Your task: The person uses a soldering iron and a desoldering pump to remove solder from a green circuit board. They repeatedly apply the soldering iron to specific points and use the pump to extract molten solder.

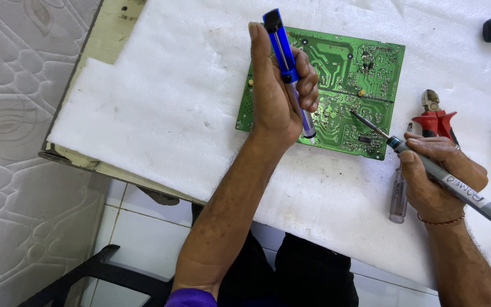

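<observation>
A green circuit board lay solder side up on a sheet of white foam padding that covered the workbench, and served as the centre of the work. The person's left hand hovered over the board's left half, fingers wrapped tight around a blue desoldering pump, held nearly upright with its plunger end at the board's far edge and its clear nozzle pointing down at the board's near edge. The right hand, just off the board's near right corner, pinched a grey soldering iron like a pen, thumb and fingers pressed together around the barrel; the iron's thin tip reached in over the board's right half, whether touching the copper could not be told. Red-handled cutters rested on the foam just right of the board, beside the right hand. A clear-handled screwdriver lay below the board's near right corner, partly hidden by that hand.
</observation>
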